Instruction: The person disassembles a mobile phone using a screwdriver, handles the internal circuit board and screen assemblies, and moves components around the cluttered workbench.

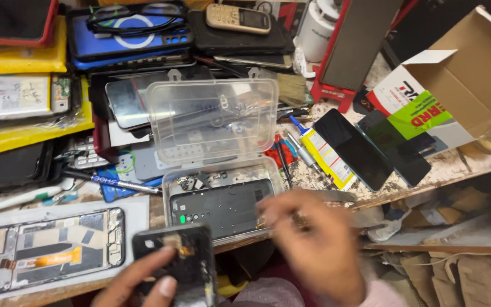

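An open cardboard box (456, 74) with a green label sat at the bench's (456, 165) right, while the left hand (143, 284) pinched an upright dark phone part (180, 264) at the near edge, the blurred right hand's (313, 244) fingers unclear.

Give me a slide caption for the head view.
Left hand holds a black phone part; blurred right hand beside open clear box.

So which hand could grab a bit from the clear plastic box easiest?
Probably the right hand. It is blurred but hangs right at the edge of the clear plastic box, with its fingers over it. The left hand is busy holding a black phone part.
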